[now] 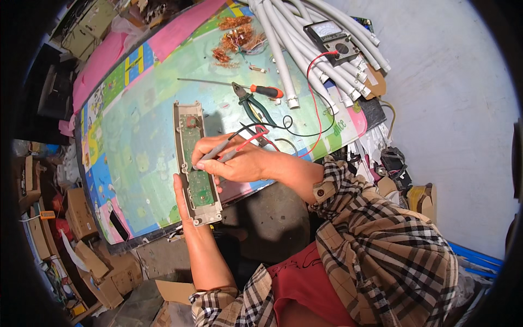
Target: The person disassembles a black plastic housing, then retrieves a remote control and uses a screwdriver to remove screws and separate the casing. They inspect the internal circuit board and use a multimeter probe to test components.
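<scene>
My left hand (pixel 182 200) grips the lower part of a long grey-white plastic casing (pixel 206 219) from beneath, thumb along its left side. Inside the casing lies a green circuit board (pixel 204 191). Closed over the middle of the board, my right hand (pixel 235 159) holds two multimeter probes (pixel 213 150) together, one on a black lead and one on a red lead. Their tips point down at the board; whether they touch it I cannot tell. The leads run across to an analog multimeter (pixel 333 42) lying on a bundle of white tubes.
Beyond my right hand lie green-handled pliers (pixel 256 108) and an orange-black screwdriver (pixel 266 91). Copper wire scraps (pixel 239 37) are piled at the table's far side. White tubes (pixel 282 60) cover the far right. A dark phone-like slab (pixel 119 225) rests near the left corner; cardboard boxes (pixel 81 213) crowd the floor there.
</scene>
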`<act>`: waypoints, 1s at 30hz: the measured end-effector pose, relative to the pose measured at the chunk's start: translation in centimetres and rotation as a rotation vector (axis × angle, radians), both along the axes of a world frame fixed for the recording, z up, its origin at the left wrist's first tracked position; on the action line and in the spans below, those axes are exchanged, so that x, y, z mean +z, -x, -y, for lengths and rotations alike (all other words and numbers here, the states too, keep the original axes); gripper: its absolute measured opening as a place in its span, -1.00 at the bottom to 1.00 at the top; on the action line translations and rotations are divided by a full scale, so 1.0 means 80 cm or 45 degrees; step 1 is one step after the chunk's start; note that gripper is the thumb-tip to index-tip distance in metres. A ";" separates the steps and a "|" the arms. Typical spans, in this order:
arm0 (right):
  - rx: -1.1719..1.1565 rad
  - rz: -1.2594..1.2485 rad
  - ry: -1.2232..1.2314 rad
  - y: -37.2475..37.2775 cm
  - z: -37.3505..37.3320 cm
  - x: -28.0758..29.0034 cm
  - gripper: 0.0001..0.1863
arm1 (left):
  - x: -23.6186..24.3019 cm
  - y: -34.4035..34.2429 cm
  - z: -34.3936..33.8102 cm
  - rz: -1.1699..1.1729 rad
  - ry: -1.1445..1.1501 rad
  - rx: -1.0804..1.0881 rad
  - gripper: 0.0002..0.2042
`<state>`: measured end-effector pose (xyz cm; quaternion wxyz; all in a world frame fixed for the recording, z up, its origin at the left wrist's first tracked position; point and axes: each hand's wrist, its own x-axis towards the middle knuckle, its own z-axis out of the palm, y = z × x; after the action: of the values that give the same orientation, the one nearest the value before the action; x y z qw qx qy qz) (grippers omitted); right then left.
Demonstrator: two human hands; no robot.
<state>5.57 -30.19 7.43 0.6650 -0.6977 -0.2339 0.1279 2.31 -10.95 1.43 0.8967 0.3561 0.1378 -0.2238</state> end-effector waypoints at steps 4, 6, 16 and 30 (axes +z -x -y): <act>-0.021 0.077 0.046 -0.002 -0.011 -0.001 -0.85 | -0.005 0.002 -0.010 -0.041 0.025 0.053 -0.25; -0.076 -0.158 -0.093 0.000 -0.012 -0.001 -0.88 | -0.015 -0.002 -0.015 -0.035 0.152 0.056 -0.25; -0.317 -0.159 -0.107 0.000 -0.019 -0.012 -0.80 | -0.015 -0.007 -0.015 -0.047 -0.163 0.205 -0.34; -0.227 -0.250 -0.012 0.007 -0.025 -0.014 -0.77 | -0.024 -0.015 -0.013 -0.163 -0.121 0.424 -0.37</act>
<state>5.01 -28.17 6.31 0.6968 -0.6966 -0.1054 0.1347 3.54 -9.87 -0.48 0.8930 0.3553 0.2618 -0.0878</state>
